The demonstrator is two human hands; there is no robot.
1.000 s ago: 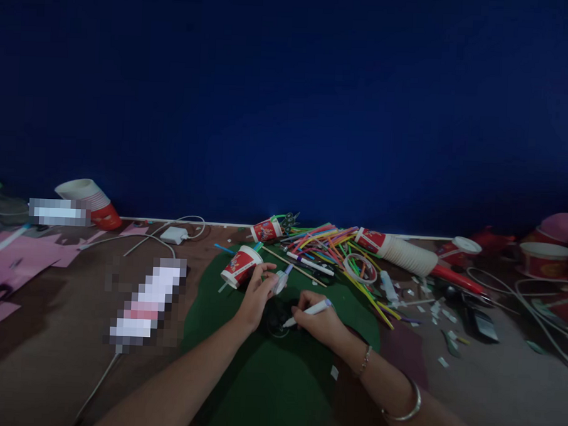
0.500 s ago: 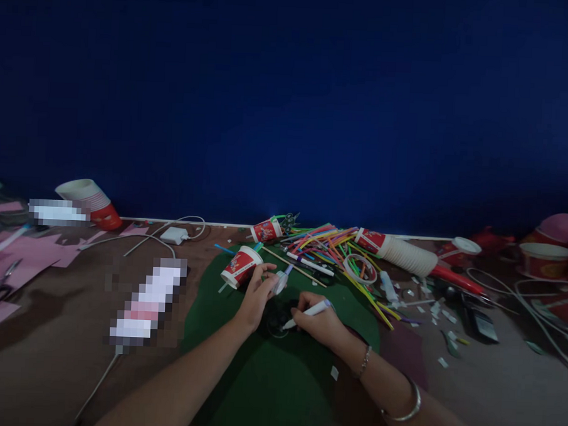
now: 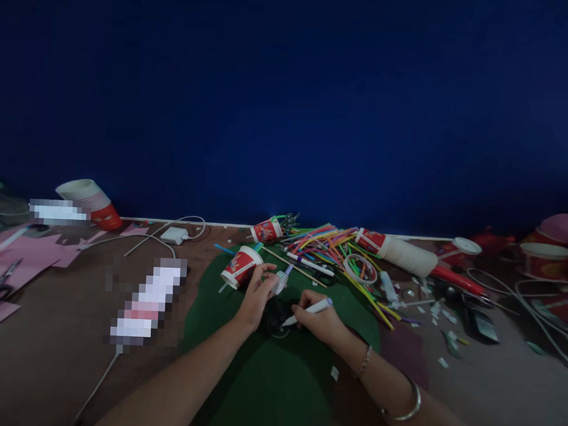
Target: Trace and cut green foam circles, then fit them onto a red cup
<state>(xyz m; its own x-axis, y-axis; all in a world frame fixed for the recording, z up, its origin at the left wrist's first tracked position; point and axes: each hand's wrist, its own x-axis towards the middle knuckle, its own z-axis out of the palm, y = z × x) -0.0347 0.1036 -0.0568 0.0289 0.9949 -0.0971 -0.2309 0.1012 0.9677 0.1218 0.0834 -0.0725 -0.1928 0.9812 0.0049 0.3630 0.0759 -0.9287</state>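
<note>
My right hand [image 3: 319, 318] grips a white marker pen [image 3: 315, 307] with a bluish-purple end, its tip pointing down and to the left. Below the tip, a pale curved line [image 3: 278, 335] edges a dark round patch [image 3: 275, 318] on the green sheet [image 3: 257, 388]; whether the patch is an object or shadow is unclear. My left hand [image 3: 259, 297] is curled beside it, thumb and fingers closed around a small whitish, partly see-through thing [image 3: 280, 282] with a purple tip. A red-and-white paper cup [image 3: 242, 267] with a straw through it lies tilted just behind my left hand.
Coloured straws [image 3: 327, 240] lie heaped at the back, with a roll of tape [image 3: 359, 269] and a long stack of paper cups [image 3: 407, 255]. Paper scraps [image 3: 442, 311] litter the right. On the left are scissors [image 3: 1, 285], pink paper [image 3: 28, 258] and a white charger [image 3: 174, 235] with a cable.
The marker and my right hand have shifted very slightly near the pale line. My left hand stays in place. Pink paper at the far left has moved a little.
</note>
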